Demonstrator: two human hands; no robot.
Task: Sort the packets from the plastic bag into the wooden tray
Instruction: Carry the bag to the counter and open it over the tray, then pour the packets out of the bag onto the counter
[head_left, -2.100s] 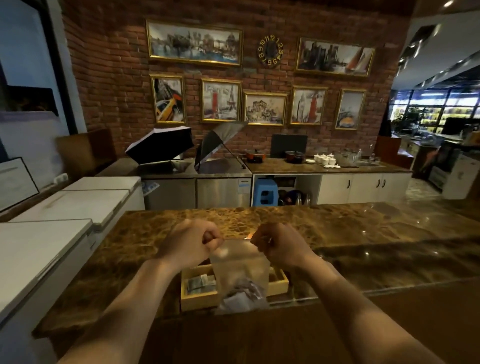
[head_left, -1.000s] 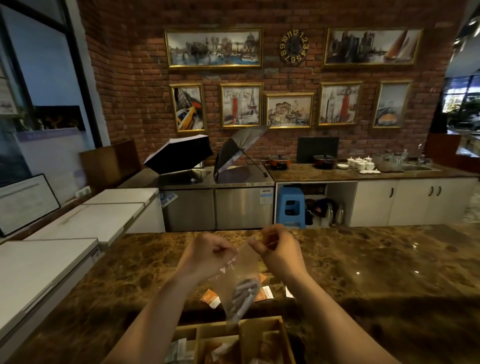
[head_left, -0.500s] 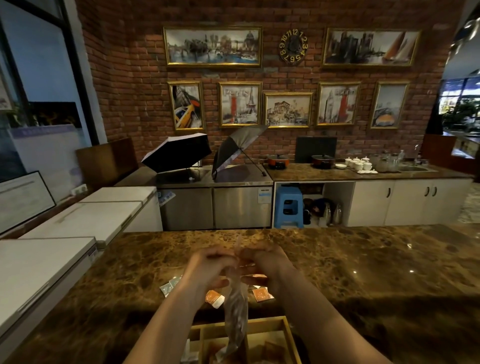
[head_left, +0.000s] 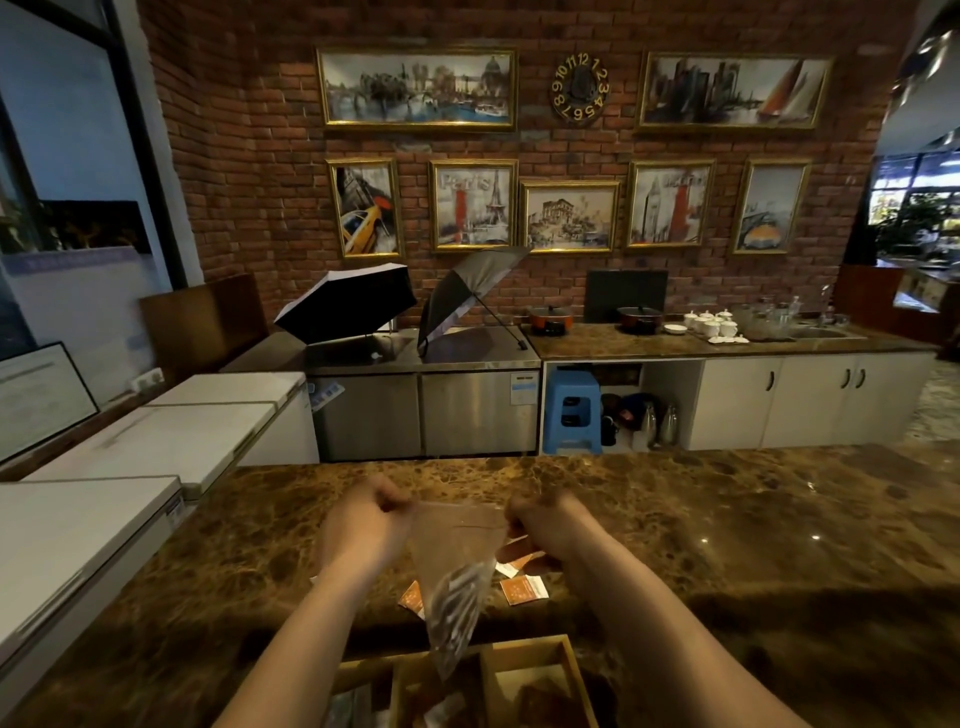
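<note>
the clear, crinkled plastic bag (head_left: 457, 571) is hanging between both grips, above the partitioned wooden tray (head_left: 566, 660). the left hand (head_left: 363, 525) and right hand (head_left: 545, 525) are each pinching a top corner closed, stretching the mouth. emptying looks underway; next, shaking out the remaining packets. orange paper packets (head_left: 522, 590) are lying on the brown marbled surface (head_left: 727, 545) just below the right grip.

A dim brick wall (head_left: 249, 156) hung with framed pictures (head_left: 418, 88) rises behind white cabinets (head_left: 810, 400) and a marble counter (head_left: 727, 519).
</note>
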